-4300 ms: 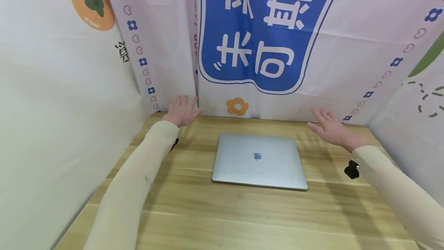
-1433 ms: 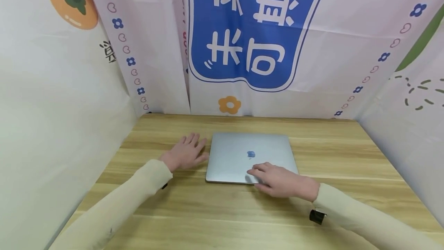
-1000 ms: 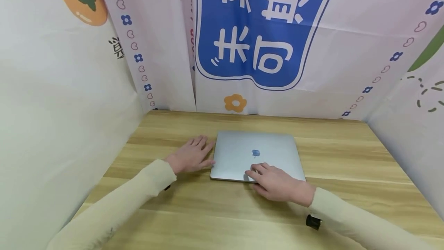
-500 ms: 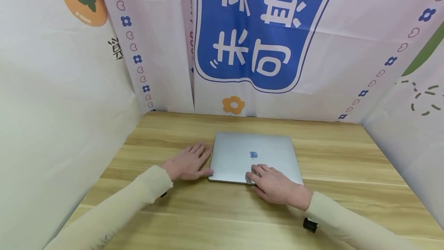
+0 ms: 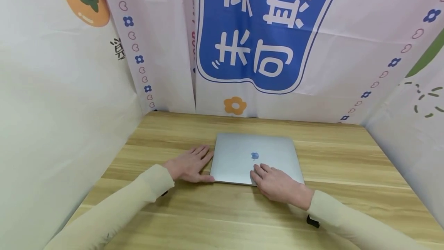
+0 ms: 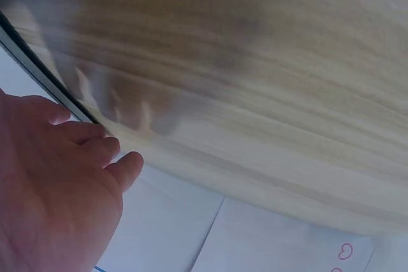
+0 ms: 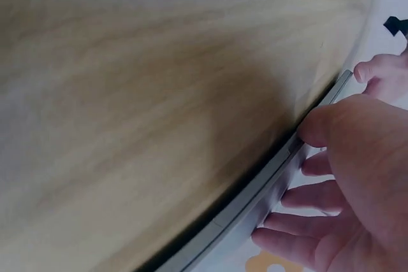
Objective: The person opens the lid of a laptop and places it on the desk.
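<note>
A closed silver laptop (image 5: 230, 155) with an apple logo lies on the wooden table, its front edge toward me. My left hand (image 5: 189, 166) rests flat at its left side, fingertips beside the left edge and thumb at the near left corner. In the left wrist view the left hand (image 6: 60, 183) touches the laptop's edge (image 6: 41, 79). My right hand (image 5: 277, 185) lies over the front edge, fingers relaxed on the lid. The right wrist view shows the right thumb (image 7: 317, 125) at the notch in the laptop's front edge (image 7: 245, 205).
The wooden table (image 5: 222, 219) runs back to a printed white cloth wall (image 5: 170, 68) with a blue panel (image 5: 256, 30). More white cloth stands along the left side (image 5: 62, 107) and the right side (image 5: 409, 126). A black wrist band (image 5: 313, 221) shows under the right sleeve.
Both hands have come from the far part of the table to the laptop. Lately the left thumb has slid nearer to the front left corner; the right hand has shifted only slightly.
</note>
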`<act>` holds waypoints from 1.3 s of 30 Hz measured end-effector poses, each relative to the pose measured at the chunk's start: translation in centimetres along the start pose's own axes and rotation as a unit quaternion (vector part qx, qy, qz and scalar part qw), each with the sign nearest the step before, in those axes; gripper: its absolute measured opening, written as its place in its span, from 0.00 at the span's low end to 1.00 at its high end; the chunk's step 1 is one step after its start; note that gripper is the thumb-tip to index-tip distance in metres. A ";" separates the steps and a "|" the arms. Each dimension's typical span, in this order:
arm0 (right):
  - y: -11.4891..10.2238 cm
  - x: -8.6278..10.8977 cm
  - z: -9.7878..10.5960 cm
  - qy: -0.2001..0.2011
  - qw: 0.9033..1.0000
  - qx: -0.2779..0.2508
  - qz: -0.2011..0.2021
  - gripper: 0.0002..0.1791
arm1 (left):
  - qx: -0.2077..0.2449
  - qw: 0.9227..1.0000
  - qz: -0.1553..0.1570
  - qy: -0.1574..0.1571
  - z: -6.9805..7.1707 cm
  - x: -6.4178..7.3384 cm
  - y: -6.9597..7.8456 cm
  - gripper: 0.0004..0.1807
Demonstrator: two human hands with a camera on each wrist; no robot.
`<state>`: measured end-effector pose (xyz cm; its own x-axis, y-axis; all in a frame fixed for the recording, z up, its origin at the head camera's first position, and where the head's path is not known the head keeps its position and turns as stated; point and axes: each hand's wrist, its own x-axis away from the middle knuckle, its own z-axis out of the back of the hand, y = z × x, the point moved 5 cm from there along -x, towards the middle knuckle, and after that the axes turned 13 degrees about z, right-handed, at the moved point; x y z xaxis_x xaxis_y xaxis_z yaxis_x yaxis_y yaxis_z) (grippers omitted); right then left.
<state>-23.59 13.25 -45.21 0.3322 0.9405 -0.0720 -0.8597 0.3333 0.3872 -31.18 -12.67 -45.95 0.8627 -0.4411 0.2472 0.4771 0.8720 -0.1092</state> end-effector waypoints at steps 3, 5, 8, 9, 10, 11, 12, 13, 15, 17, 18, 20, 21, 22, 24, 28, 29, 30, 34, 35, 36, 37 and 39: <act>-0.2 -0.1 0.2 -0.010 1.000 0.017 0.008 0.21 | -0.007 1.000 -0.002 -0.004 -0.1 -0.2 0.1 0.61; -0.3 -0.2 0.3 -0.024 0.999 0.031 0.014 0.19 | -0.012 1.000 -0.001 -0.006 -0.2 -0.3 0.0 0.63; -0.7 -0.6 0.5 -0.037 0.997 0.065 0.025 0.18 | -0.014 1.000 0.001 -0.004 -0.5 -0.3 0.0 0.65; -0.7 -0.7 0.6 -0.041 0.996 0.075 0.027 0.18 | -0.010 1.000 0.000 -0.003 -0.5 -0.3 0.0 0.65; -0.8 -0.8 0.6 -0.043 0.995 0.083 0.028 0.19 | -0.010 1.000 0.001 -0.004 -0.4 -0.3 0.0 0.65; -0.9 -0.8 0.6 -0.045 0.995 0.088 0.028 0.19 | -0.010 1.000 0.002 -0.004 -0.5 -0.4 0.1 0.65; -1.0 -0.8 0.6 -0.048 0.995 0.087 0.026 0.19 | -0.011 1.000 0.002 -0.006 -0.4 -0.4 0.1 0.65; -1.0 -0.8 0.7 -0.053 0.995 0.087 0.025 0.20 | -0.012 1.000 0.002 -0.009 -0.4 -0.5 0.1 0.66; -1.1 -0.7 0.6 -0.065 0.994 0.085 0.022 0.22 | -0.013 1.000 0.000 -0.014 -0.3 -0.6 0.3 0.66; -1.2 -0.7 0.6 -0.075 0.993 0.085 0.021 0.23 | -0.017 1.000 -0.003 -0.018 -0.1 -0.6 0.4 0.66; -1.3 -0.6 0.6 -0.078 0.993 0.088 0.022 0.23 | -0.018 1.000 -0.004 -0.020 0.0 -0.6 0.4 0.66; -1.3 -0.6 0.6 -0.077 0.992 0.095 0.022 0.24 | -0.020 1.000 -0.005 -0.022 0.2 -0.6 0.5 0.66; -1.4 -0.6 0.7 -0.074 0.992 0.097 0.023 0.24 | -0.024 0.999 -0.003 -0.023 0.3 -0.6 0.5 0.66; -1.4 -0.6 0.7 -0.071 0.992 0.102 0.024 0.24 | -0.027 0.999 -0.001 -0.025 0.3 -0.6 0.5 0.66; -1.4 -0.7 0.8 -0.066 0.991 0.110 0.025 0.25 | -0.032 0.999 0.002 -0.027 0.4 -0.7 0.6 0.66; -1.5 -0.6 0.7 -0.067 0.989 0.126 0.028 0.26 | -0.024 0.999 -0.002 -0.031 0.6 -0.7 0.9 0.66; -1.5 -0.6 0.7 -0.068 0.990 0.124 0.028 0.26 | -0.023 0.999 -0.002 -0.031 0.6 -0.7 0.9 0.66; -1.5 -0.6 0.7 -0.068 0.990 0.122 0.028 0.27 | -0.021 0.999 -0.002 -0.031 0.5 -0.8 0.9 0.66; -1.5 -0.6 0.8 -0.060 0.993 0.095 0.026 0.31 | -0.021 0.999 0.002 -0.031 0.0 -0.7 0.9 0.67; -1.4 -0.6 0.7 -0.059 0.994 0.088 0.025 0.32 | -0.021 0.999 0.002 -0.030 -0.1 -0.8 0.9 0.67; -1.4 -0.6 0.8 -0.056 0.995 0.083 0.024 0.33 | -0.019 0.999 0.002 -0.029 -0.1 -0.8 1.0 0.68; -1.4 -0.6 0.7 -0.055 0.995 0.077 0.022 0.33 | -0.018 0.999 0.002 -0.028 -0.1 -0.8 1.0 0.68; -1.3 -0.6 0.7 -0.051 0.996 0.070 0.020 0.33 | -0.019 1.000 0.001 -0.024 0.1 -1.0 1.1 0.68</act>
<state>-22.40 12.20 -45.01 0.3433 0.9385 0.0367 -0.8125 0.2772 0.5129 -31.49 -11.27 -46.23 0.8549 -0.4278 0.2935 0.4825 0.8635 -0.1468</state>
